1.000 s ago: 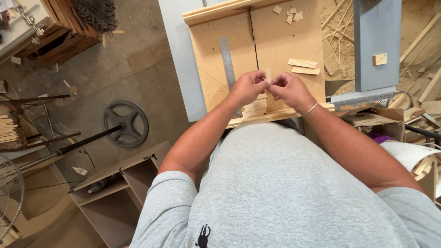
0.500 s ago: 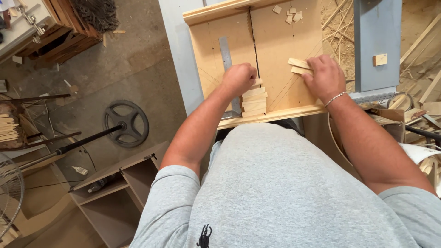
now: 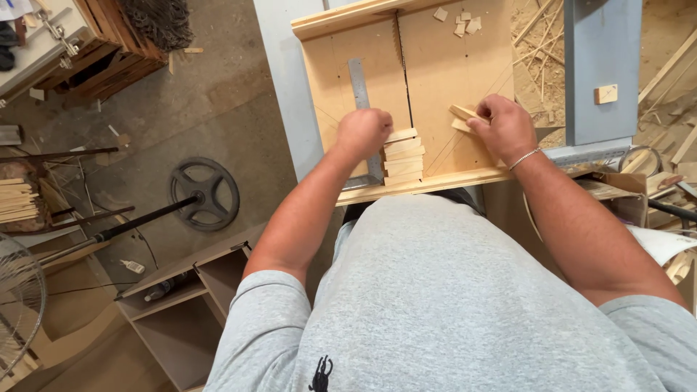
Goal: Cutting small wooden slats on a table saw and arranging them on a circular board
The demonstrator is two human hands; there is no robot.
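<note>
Landmark: we place everything against the saw slot (image 3: 401, 72), the dark kerf down the middle of the plywood sled (image 3: 465, 80).
Nearest edge: the sled's front fence (image 3: 435, 183), a pale strip, runs across the near end of the slot, close to our grey shirt.
Stack: a pile of short wooden strips (image 3: 404, 154) lies flat against that fence, right at the slot's near end.
Left hand: our left hand (image 3: 363, 132) is closed in a loose fist on the stack's left end, just left of the slot; fingertips hidden, so we read it as pressing and gripping the top strip.
Steel rule: a grey metal ruler (image 3: 361, 109) lies parallel to the slot on its left, partly under the left hand.
Right hand: our right hand (image 3: 503, 127) sits well right of the slot, fingers curled and pinching loose strips (image 3: 462, 116).
Handling: we judge the strips light, stiff, dry and splintery; best taken by the long edges, thumb against fingers, not by the end grain.
Farther: small offcuts (image 3: 459, 20) lie right of the slot's far end.
Beyond: the grey tabletop (image 3: 287, 80) shows left of the sled.
</note>
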